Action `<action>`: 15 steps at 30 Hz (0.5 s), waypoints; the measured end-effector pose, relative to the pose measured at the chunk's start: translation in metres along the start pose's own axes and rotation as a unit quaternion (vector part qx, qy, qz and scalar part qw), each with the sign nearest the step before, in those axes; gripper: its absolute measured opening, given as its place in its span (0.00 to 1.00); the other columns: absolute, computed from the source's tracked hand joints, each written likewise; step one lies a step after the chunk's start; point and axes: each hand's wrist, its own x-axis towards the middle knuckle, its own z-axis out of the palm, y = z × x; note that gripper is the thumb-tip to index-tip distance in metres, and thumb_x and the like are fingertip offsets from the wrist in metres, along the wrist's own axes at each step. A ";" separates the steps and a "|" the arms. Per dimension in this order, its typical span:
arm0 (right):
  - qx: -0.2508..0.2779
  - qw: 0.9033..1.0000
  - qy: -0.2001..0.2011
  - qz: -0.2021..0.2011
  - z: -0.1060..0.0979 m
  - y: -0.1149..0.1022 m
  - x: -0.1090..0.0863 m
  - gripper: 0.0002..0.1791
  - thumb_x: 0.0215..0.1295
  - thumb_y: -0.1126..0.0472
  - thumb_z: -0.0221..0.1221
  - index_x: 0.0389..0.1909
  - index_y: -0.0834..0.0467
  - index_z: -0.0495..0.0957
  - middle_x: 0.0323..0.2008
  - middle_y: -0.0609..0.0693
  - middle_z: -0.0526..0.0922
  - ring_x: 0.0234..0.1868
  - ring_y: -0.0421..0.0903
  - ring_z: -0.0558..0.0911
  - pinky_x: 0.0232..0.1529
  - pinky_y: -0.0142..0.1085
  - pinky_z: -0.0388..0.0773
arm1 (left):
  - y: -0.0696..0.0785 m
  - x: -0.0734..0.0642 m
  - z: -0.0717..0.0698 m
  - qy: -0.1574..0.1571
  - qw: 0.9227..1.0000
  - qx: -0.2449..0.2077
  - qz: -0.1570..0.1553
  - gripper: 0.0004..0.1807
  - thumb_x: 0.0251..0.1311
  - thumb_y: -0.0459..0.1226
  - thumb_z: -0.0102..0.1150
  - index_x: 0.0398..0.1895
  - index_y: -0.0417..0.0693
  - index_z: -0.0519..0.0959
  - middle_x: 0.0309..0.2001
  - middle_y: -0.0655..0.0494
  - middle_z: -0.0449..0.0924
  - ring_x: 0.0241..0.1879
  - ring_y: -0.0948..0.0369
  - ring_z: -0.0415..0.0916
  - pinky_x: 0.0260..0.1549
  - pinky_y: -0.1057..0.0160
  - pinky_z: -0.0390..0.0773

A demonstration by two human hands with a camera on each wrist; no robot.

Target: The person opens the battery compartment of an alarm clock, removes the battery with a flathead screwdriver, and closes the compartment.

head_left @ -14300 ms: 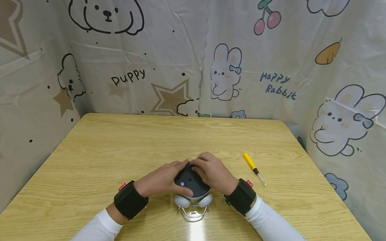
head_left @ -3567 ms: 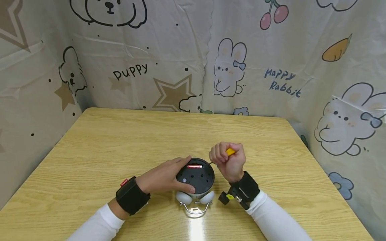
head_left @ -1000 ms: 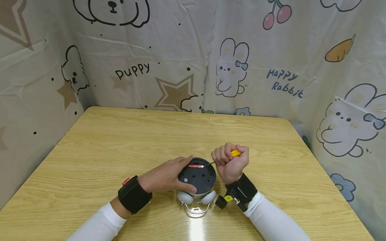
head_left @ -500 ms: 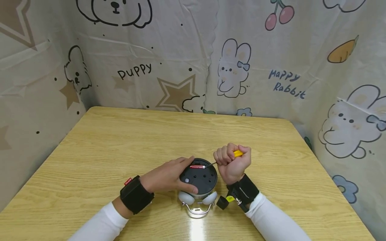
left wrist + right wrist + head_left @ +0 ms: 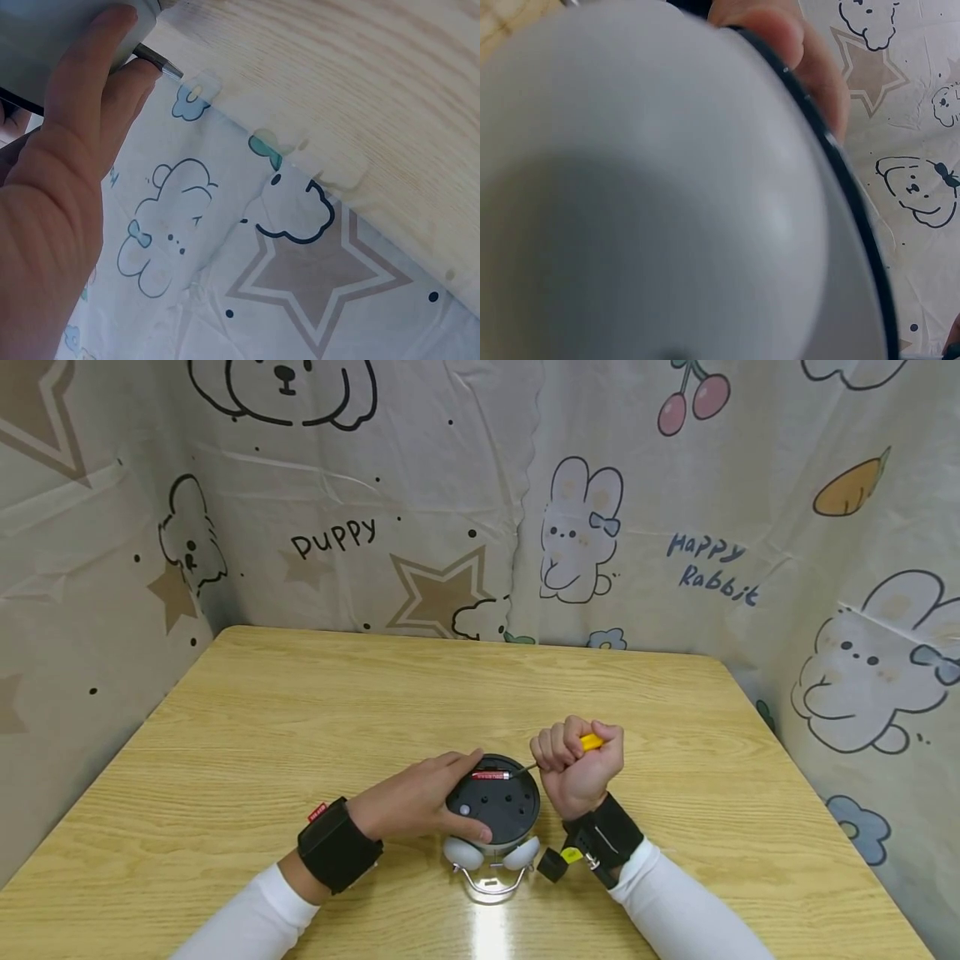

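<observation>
A twin-bell alarm clock point(image 5: 491, 818) lies face down, its black back upward and its two pale bells and metal handle toward me. A red battery point(image 5: 491, 775) sits in the slot at the far part of the back. My left hand point(image 5: 427, 797) grips the clock's left side, thumb on the back; fingers hold the pale casing point(image 5: 45, 45) in the left wrist view. My right hand point(image 5: 577, 764) is fisted round a screwdriver's yellow handle point(image 5: 591, 742). Its thin shaft point(image 5: 525, 769) reaches to the battery's right end. A pale rounded surface point(image 5: 645, 150) fills much of the right wrist view.
The wooden table point(image 5: 360, 693) runs back to a patterned cloth point(image 5: 337, 593) that hangs behind and at both sides. A small black wrist camera point(image 5: 552, 864) hangs under my right wrist, close beside the right bell.
Earliest, both hands were on the clock and the screwdriver lay at right. Later my right hand held it at the clock's rim, then its tip moved left to the battery's end. Little has moved since.
</observation>
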 end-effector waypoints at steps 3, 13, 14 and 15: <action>-0.001 1.000 0.002 0.000 0.001 -0.002 0.000 0.22 0.69 0.54 0.27 0.12 0.53 0.48 0.11 0.45 0.47 0.12 0.43 0.45 0.18 0.37 0.39 | 0.000 0.000 0.000 0.001 1.000 0.004 0.003 0.62 0.51 0.65 0.73 0.82 0.44 0.57 0.73 0.42 0.70 0.65 0.52 0.74 0.62 0.50 0.76; -0.003 1.000 -0.016 -0.004 0.006 -0.009 0.002 0.22 0.69 0.54 0.28 0.12 0.53 0.48 0.11 0.45 0.48 0.11 0.44 0.46 0.18 0.38 0.40 | 0.000 0.000 0.000 0.006 1.000 0.018 0.008 0.62 0.51 0.66 0.73 0.82 0.44 0.58 0.73 0.41 0.70 0.68 0.50 0.74 0.64 0.48 0.76; -0.002 1.000 -0.017 -0.004 0.006 -0.009 0.003 0.22 0.69 0.54 0.27 0.12 0.53 0.48 0.11 0.45 0.48 0.11 0.44 0.46 0.18 0.37 0.40 | 0.000 0.000 0.000 0.006 1.000 0.017 0.009 0.62 0.51 0.66 0.73 0.82 0.43 0.58 0.73 0.41 0.70 0.68 0.49 0.73 0.64 0.48 0.76; 0.000 1.000 -0.019 -0.006 0.007 -0.009 0.003 0.22 0.69 0.54 0.28 0.12 0.53 0.48 0.11 0.45 0.48 0.11 0.44 0.46 0.18 0.37 0.40 | 0.000 0.000 0.000 0.005 1.000 0.016 0.009 0.62 0.51 0.66 0.73 0.82 0.44 0.58 0.73 0.41 0.70 0.68 0.49 0.73 0.64 0.48 0.76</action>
